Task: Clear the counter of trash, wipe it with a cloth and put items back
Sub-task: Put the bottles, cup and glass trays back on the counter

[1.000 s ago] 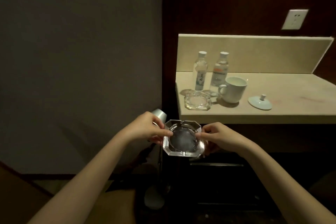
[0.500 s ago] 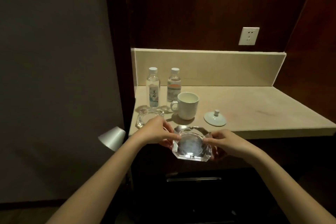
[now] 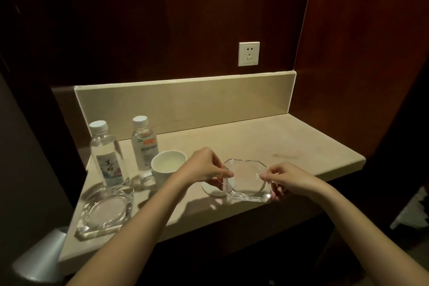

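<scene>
Holding the glass ashtray [image 3: 246, 179] between both hands, the person keeps it above the front half of the counter [image 3: 267, 141], tilted so its open face turns toward the camera and its thick near edge sits lowest. The left hand [image 3: 204, 166] pinches the left rim with thumb and fingertips; the right hand [image 3: 284, 177] pinches the right rim in the same manner, with its lower fingers curled beneath the base. Both grips are closed on the glass, one on each opposite side, so the load lies directly between them and neither hand is nearer than the other. Whether the base touches the counter cannot be told; it appears slightly raised. Partly hidden behind the ashtray's left corner, a white cup lid [image 3: 212, 190] lies flat on the counter, directly in the likely set-down zone. Bare counter extends to the right and rear of the ashtray. To the left stand a white mug [image 3: 167, 167], two water bottles [image 3: 106, 155] and, near the front-left corner, a second glass ashtray [image 3: 105, 212]. Judged from this layout, lowering the held ashtray calls for levelling it and shifting it right or rearward, clear of the lid. Glass-on-stone contact should be gentle, since the heavy edge would land first.
</scene>
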Demonstrator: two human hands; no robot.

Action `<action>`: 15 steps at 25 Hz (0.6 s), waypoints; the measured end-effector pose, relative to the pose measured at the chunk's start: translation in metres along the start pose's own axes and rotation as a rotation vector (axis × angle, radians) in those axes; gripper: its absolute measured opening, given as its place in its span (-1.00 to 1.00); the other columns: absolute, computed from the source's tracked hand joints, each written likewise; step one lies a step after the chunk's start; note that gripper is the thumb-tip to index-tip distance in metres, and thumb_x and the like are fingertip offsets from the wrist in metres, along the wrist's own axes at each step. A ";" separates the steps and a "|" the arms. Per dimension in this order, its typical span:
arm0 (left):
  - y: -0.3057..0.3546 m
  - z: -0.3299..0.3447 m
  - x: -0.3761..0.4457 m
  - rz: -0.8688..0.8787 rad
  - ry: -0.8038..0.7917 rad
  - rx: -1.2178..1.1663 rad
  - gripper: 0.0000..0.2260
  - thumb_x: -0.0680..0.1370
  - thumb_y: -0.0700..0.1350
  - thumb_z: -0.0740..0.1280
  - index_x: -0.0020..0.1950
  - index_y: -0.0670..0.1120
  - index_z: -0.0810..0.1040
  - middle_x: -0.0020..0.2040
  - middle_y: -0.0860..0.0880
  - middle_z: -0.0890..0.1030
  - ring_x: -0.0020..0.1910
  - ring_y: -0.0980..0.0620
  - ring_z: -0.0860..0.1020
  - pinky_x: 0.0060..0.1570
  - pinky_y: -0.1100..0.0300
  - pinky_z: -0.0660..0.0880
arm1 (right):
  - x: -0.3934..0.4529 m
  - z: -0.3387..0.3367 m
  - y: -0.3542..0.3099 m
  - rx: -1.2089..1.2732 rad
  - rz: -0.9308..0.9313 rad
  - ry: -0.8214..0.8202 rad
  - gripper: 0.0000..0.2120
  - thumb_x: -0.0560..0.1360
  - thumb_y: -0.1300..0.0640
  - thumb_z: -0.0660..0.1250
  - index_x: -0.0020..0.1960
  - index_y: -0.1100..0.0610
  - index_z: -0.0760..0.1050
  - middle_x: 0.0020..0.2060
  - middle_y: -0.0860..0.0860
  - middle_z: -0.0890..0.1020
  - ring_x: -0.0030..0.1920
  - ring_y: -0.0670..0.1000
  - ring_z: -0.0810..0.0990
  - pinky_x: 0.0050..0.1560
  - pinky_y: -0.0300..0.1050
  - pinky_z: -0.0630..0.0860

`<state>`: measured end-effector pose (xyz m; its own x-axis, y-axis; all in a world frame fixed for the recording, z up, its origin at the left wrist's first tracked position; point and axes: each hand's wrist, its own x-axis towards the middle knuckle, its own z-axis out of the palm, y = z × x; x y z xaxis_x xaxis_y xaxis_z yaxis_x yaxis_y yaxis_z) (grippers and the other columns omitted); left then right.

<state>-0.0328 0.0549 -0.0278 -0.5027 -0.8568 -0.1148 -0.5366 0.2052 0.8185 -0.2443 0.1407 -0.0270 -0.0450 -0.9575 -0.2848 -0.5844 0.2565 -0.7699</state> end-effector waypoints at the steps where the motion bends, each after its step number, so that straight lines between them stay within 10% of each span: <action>1: 0.003 0.002 0.015 -0.001 0.006 0.038 -0.84 0.41 -0.15 0.52 -0.23 -0.24 0.67 -0.29 -0.02 0.68 -0.45 0.10 0.63 -0.35 0.28 0.58 | 0.010 -0.008 0.004 0.012 0.002 -0.002 -0.67 0.58 0.03 0.24 0.02 0.33 0.51 -0.38 0.08 0.59 -0.42 -0.05 0.59 -0.33 -0.23 0.52; 15: -0.016 0.017 0.148 -0.267 0.218 0.188 -0.79 0.39 -0.10 0.54 -0.13 -0.24 0.69 -0.32 -0.09 0.65 -0.36 0.03 0.60 -0.14 0.13 0.60 | 0.175 -0.067 0.028 -0.057 -0.090 -0.249 -0.77 0.61 0.18 0.21 -0.10 0.34 0.50 -0.52 0.07 0.56 -0.56 -0.06 0.51 -0.50 -0.26 0.46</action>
<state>-0.1105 -0.0673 -0.0674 -0.1839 -0.9680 -0.1709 -0.7541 0.0274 0.6562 -0.3227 -0.0287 -0.0605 0.2055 -0.9125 -0.3537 -0.6218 0.1573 -0.7672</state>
